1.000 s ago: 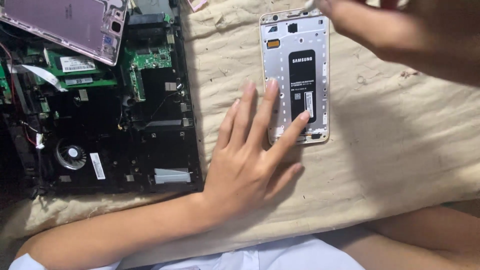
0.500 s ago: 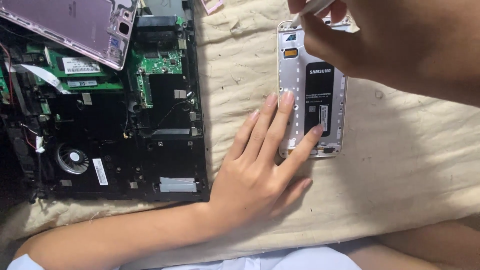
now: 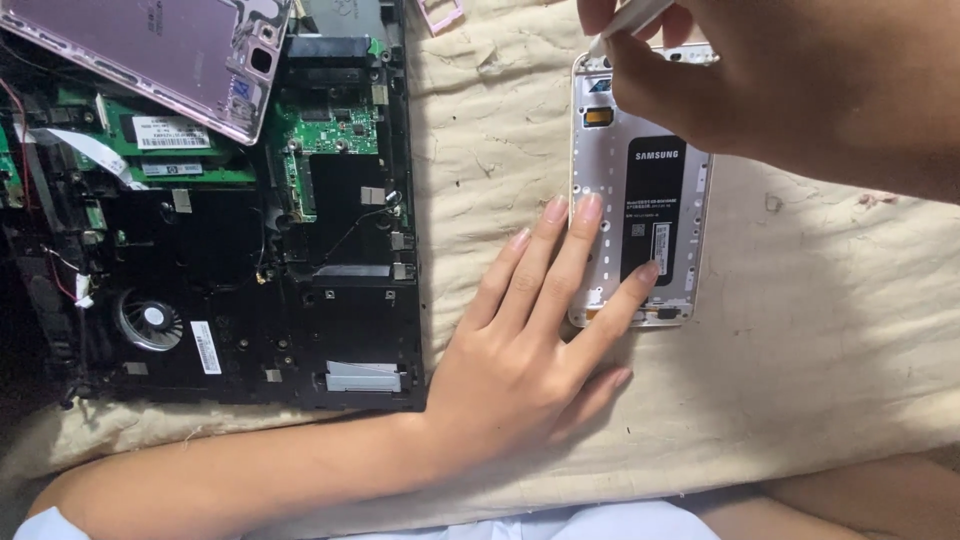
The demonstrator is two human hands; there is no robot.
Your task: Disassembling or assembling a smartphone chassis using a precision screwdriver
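Observation:
A white opened phone (image 3: 600,170) with a black battery (image 3: 655,205) lies back-up on a beige quilted cloth (image 3: 820,330). My left hand (image 3: 530,350) lies flat beside it, fingertips pressing on the phone's lower left part. My right hand (image 3: 790,80) hovers over the phone's top end, fingers closed on a thin white tool (image 3: 625,20) whose tip is at the phone's upper left corner. The right hand hides the phone's top right part.
An opened black laptop (image 3: 220,250) with green circuit boards and a fan (image 3: 148,320) lies to the left. A pinkish phone back cover (image 3: 150,50) rests on its top left. A small pink frame piece (image 3: 440,15) lies at the top edge.
The view shifted so the phone sits more to the right and lower. My right hand came down over the phone's top with the tool. My left hand stays pressed on the phone.

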